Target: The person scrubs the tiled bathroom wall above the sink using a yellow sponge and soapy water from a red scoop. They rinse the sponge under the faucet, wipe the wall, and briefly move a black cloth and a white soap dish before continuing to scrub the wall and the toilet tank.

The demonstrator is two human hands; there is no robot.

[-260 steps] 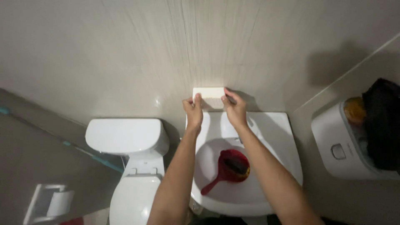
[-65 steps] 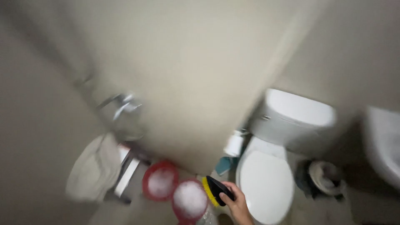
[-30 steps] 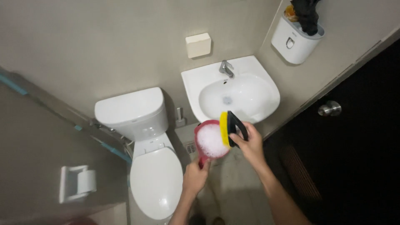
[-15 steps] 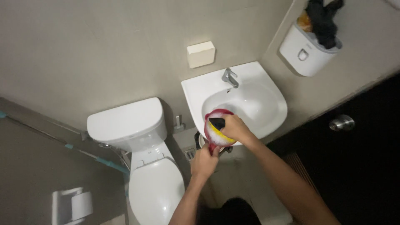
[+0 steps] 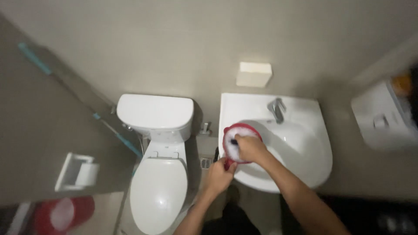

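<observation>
A red scoop [image 5: 240, 129] filled with white foam is held over the left part of the white sink [image 5: 305, 152]. My left hand [image 5: 221, 173] grips the scoop's handle from below. My right hand [image 5: 249, 148] is pushed down into the foam in the scoop, closed around a sponge that is almost fully hidden; only a dark bit [image 5: 234, 142] shows at the fingers. The chrome tap [image 5: 276, 109] stands just right of the scoop.
A white toilet [image 5: 159, 174] with its lid shut stands left of the sink. A cream soap box [image 5: 254, 74] hangs on the wall above. A white dispenser [image 5: 383, 119] is at right, a paper holder [image 5: 76, 172] and a red bucket [image 5: 61, 214] at lower left.
The scoop has come up over the sink's left rim. The yellow and black sponge, visible in my right hand before, has gone down into the foam.
</observation>
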